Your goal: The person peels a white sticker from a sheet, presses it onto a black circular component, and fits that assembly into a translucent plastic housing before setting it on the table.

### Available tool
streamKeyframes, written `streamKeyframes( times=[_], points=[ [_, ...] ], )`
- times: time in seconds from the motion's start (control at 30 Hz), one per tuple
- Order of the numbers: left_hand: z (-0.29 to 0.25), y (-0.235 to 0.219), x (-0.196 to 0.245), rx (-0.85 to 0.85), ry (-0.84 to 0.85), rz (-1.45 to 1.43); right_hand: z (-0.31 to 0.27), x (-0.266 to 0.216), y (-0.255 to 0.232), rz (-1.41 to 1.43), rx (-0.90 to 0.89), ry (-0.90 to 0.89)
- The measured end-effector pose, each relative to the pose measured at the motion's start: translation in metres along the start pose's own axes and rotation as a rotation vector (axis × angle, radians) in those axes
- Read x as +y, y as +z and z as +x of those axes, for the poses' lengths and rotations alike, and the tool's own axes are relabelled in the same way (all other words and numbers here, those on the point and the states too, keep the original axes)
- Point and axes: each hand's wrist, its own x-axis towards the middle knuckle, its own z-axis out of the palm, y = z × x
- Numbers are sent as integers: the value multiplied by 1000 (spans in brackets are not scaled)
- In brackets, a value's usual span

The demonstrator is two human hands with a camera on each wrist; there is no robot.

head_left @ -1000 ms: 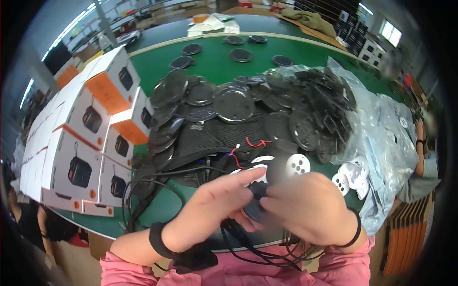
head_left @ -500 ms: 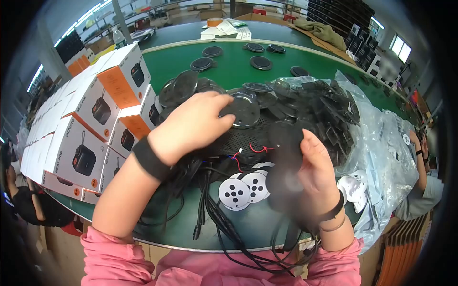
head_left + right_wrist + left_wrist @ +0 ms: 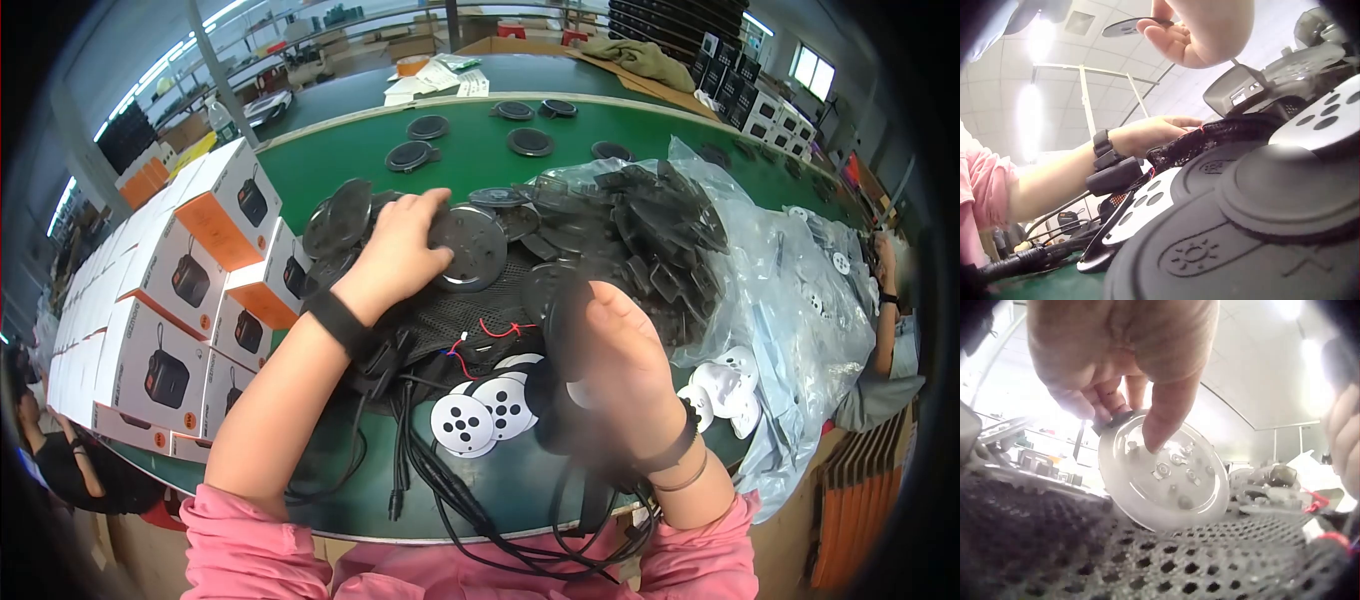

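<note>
Left hand pinches a translucent round plastic cover, right hand a thin dark disc; best lift gently, rim-first!

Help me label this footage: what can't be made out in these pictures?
Right hand: blurred in the head view; cut off by the right edge in the left wrist view.
Left hand: some fingertips hidden behind the round disc, left wrist view.
Sun-marked disc: cut off by the bottom edge, right wrist view.
Papers: print too small, head view.
</note>
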Motion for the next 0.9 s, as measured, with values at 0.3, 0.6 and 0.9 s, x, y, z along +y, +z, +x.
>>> streamKeyframes(
  times=[0.3,0.6,0.9],
  points=[
    [-50,-51,46,171,-283,-848,-13,-5,20,57,-36,-23],
    [-107,-57,71,-81,-527,-1058,-22,0,33,-513,-179,-207],
    [-115,-37,58,1,-341,-1381,-21,10,31,-395,-15,-177]
  ],
)
